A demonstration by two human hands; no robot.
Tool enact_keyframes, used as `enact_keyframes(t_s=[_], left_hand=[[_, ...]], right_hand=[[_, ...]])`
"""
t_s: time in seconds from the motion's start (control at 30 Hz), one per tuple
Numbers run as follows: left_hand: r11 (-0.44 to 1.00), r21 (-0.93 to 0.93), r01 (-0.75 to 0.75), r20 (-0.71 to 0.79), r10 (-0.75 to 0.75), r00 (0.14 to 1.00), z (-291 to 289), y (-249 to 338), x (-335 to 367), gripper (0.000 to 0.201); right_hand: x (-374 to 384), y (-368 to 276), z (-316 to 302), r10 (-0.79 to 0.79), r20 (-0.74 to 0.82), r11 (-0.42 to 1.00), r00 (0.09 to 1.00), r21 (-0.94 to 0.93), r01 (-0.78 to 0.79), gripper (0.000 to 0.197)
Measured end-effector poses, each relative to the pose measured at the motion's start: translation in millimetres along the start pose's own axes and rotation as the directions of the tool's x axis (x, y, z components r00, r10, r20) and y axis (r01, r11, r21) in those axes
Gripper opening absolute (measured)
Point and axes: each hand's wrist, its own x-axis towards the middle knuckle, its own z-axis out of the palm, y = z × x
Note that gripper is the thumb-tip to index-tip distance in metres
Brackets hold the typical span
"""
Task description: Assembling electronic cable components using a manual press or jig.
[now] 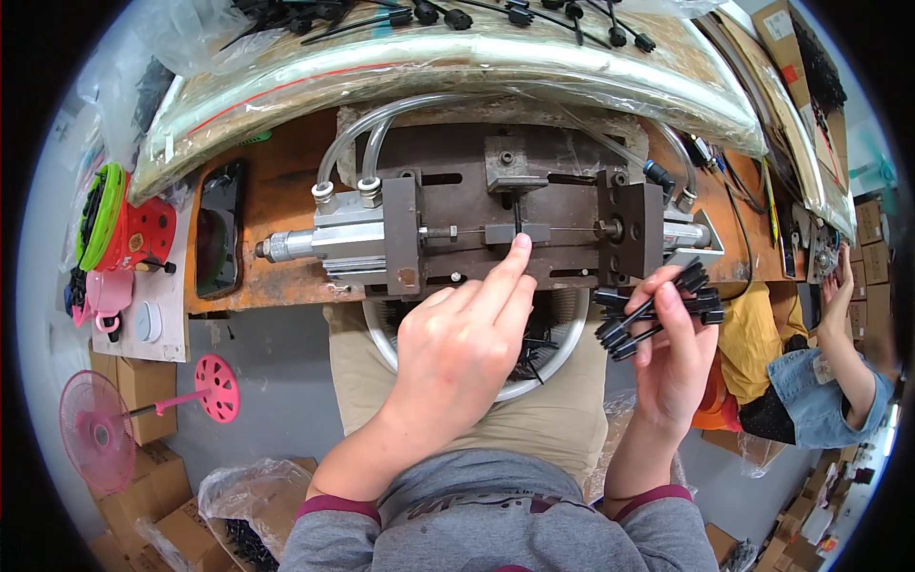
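A dark metal fixture (562,153) with an air cylinder (348,238) on its left side lies in front of me. At its centre is a small grey block (538,233) with a thin black rod (518,205) standing across it. My left hand (457,343) reaches over the fixture's front edge, index finger stretched out, its tip touching the near end of that rod; the thumb is hidden. Closed around several black plastic pieces with toothed heads (618,334), my right hand (679,353) stays right of the fixture, in front of the right cylinder (681,235).
Under the fixture, a round white-rimmed basket (381,343) holds black pieces on my lap. More black toothed pieces (457,17) lie on the plastic-wrapped board behind. A phone (219,229) and red basket (143,224) sit left, a pink fan (98,431) below. Another person's arm (839,315) shows far right.
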Motion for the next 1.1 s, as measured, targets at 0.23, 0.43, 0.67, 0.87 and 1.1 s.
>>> enact_keyframes(t_s=[0.23, 0.43, 0.67, 0.87, 1.1], left_hand=[[0.869, -0.483, -0.107, -0.017, 0.113, 0.993, -25.7, 12.4, 1.7, 0.033], [0.858, -0.504, -0.101, -0.049, 0.088, 0.995, -31.1, 13.2, -8.0, 0.032], [0.965, -0.26, 0.026, -0.137, -0.063, 0.989, -9.3, 4.7, -12.5, 0.031], [1.0, 0.007, -0.023, -0.025, 0.023, 0.999, 4.3, 1.5, -10.0, 0.026], [0.998, 0.051, -0.035, -0.032, 0.037, 0.999, 3.5, 0.4, -1.0, 0.025]], right_hand=[[-5.3, 3.2, 6.4, 0.091, 0.065, 0.992, 0.994, -0.098, -0.085, 0.014], [-7.7, 2.5, 9.1, 0.142, 0.107, 0.988, 0.984, -0.077, -0.134, 0.017], [-4.6, 6.1, 2.6, -0.186, -0.02, 0.973, 0.982, -0.145, 0.181, 0.014], [-7.9, 2.9, 4.6, -0.264, 0.001, 0.95, 0.964, -0.172, 0.26, 0.009], [-10.5, 0.0, 7.6, -0.198, -0.016, 0.975, 0.98, -0.104, 0.196, 0.014]])
